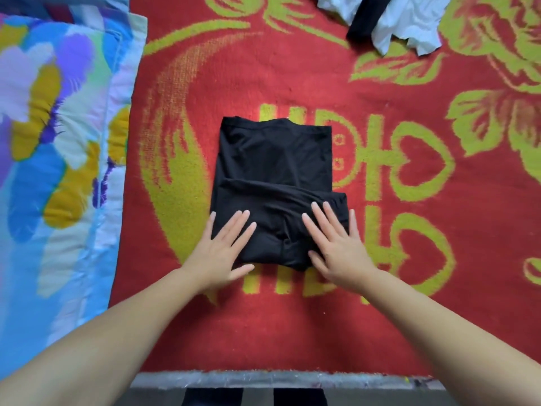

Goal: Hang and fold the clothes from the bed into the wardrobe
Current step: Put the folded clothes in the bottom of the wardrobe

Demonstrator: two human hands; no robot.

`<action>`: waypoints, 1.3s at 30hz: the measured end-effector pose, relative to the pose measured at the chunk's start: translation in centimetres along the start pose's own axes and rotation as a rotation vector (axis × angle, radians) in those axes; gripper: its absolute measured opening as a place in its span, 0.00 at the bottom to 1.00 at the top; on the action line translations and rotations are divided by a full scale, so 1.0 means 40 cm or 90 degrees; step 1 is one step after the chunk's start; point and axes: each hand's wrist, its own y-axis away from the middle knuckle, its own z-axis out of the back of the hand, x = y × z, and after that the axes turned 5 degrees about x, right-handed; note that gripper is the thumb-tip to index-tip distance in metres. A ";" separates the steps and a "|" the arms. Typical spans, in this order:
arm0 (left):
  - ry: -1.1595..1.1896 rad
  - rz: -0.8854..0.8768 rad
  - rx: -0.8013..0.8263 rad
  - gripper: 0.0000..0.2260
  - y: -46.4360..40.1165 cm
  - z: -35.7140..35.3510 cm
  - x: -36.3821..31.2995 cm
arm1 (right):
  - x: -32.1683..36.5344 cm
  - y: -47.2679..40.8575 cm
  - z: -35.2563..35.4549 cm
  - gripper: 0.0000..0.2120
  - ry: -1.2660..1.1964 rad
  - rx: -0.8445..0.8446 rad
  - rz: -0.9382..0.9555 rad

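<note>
A black garment lies folded into a rough rectangle in the middle of the bed, on a red blanket with yellow-green patterns. My left hand lies flat with straight fingers on the garment's near left corner. My right hand presses flat on its near right part, fingers spread. Neither hand grips the cloth. A pile of white and black clothes lies at the far edge of the bed, to the right.
A quilt with blue, purple and yellow patches covers the left side of the bed. The bed's near edge runs along the bottom of the view, with the floor just below it.
</note>
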 end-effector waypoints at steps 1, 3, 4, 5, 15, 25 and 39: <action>-0.002 -0.052 0.006 0.40 0.019 -0.003 0.004 | 0.017 0.010 -0.008 0.40 0.024 0.035 0.055; 0.010 -0.065 0.010 0.42 0.032 -0.002 0.015 | 0.039 0.010 -0.024 0.50 0.073 0.118 0.071; 0.022 -0.043 0.005 0.43 0.026 0.004 0.017 | 0.046 0.002 -0.026 0.53 0.077 0.130 0.039; 0.034 -0.029 -0.017 0.41 0.017 0.002 0.020 | 0.050 -0.010 -0.022 0.52 0.060 0.120 0.007; 0.533 0.133 0.251 0.13 -0.005 0.232 0.037 | -0.043 -0.067 0.224 0.29 -0.343 0.380 0.068; 0.779 0.527 -0.102 0.12 -0.293 0.278 0.196 | -0.128 -0.314 0.240 0.22 -0.417 -0.066 -0.302; 0.530 0.654 -0.203 0.12 -0.273 0.159 0.081 | -0.077 -0.279 0.061 0.26 -0.082 0.031 -0.201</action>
